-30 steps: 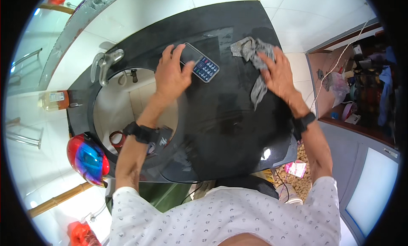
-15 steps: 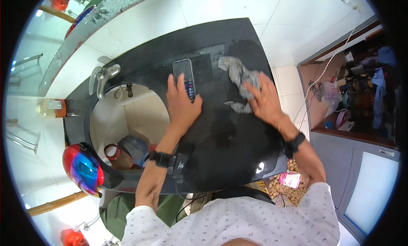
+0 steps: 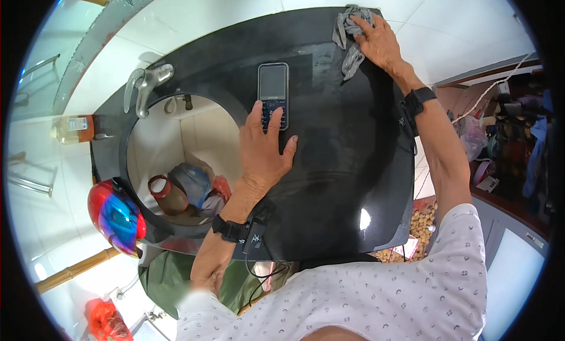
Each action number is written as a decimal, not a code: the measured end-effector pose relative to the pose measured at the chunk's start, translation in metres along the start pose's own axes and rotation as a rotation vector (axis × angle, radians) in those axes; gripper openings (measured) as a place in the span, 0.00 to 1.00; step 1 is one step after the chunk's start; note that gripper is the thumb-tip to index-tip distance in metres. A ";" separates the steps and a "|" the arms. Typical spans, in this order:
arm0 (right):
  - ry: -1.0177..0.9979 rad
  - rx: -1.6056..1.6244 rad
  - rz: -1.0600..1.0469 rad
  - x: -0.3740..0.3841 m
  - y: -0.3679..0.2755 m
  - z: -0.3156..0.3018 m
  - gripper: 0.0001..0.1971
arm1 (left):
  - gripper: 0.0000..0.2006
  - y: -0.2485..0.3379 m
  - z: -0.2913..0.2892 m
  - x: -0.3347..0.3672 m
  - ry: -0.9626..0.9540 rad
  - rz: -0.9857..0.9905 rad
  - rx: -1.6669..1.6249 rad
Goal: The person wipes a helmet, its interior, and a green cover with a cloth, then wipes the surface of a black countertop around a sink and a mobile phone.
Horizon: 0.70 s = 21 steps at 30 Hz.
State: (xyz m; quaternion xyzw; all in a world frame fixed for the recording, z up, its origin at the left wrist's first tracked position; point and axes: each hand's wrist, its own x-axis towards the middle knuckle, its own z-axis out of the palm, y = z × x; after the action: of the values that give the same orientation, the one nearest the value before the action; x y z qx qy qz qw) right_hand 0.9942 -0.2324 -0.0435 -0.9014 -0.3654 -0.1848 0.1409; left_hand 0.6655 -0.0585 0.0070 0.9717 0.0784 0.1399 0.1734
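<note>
A black phone with push-buttons lies face up on the black countertop, right of the sink. My left hand rests at its lower end, fingers stretched apart and two fingertips on the keypad. At the far right corner of the counter, my right hand presses a crumpled grey cloth against the surface. Part of the cloth hangs loose toward me, and its portion under the fingers is hidden.
The round sink holds a brownish jar and a blue bundle. A metal faucet stands behind it. On the left are a bottle of amber liquid and a red helmet with a blue visor.
My right hand has carried the cloth away from me to the far right corner. The phone sits slightly farther right and straighter, with my left hand still on it. The view has shifted a little.
</note>
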 end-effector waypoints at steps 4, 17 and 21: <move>-0.077 0.006 0.036 0.009 -0.005 0.000 0.23 | 0.31 -0.002 -0.001 0.001 -0.001 0.041 0.069; -0.121 0.129 -0.057 0.019 -0.045 -0.022 0.23 | 0.31 0.012 -0.011 0.016 -0.037 0.022 0.076; -0.034 0.265 -0.277 0.034 -0.107 -0.005 0.23 | 0.32 0.016 -0.015 0.009 -0.032 0.008 0.043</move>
State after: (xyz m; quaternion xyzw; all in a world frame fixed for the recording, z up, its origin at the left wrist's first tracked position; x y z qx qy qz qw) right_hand 0.9399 -0.1398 -0.0120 -0.8190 -0.5096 -0.1375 0.2252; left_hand 0.6707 -0.0665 0.0283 0.9776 0.0746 0.1235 0.1532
